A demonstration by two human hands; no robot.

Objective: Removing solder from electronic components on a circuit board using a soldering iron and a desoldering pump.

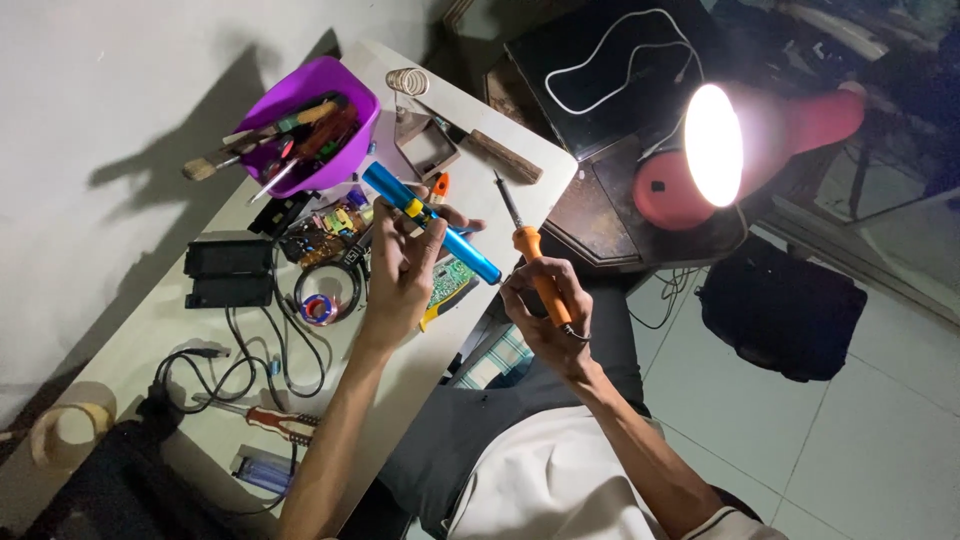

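Left hand, frame centre: grip closed around blue tube tool, slanting up-left above circuit board on counter. Right hand just right: grip wrapped on orange soldering iron, tip pointing up-left. Purple bin upper left.

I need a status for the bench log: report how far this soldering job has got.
Done: tools are out, with an open circuit board lying on the table. In hand: the left hand holds a blue desoldering pump; the right hand holds an orange-handled soldering iron, tip raised off the board. Left: no joint is being touched yet.
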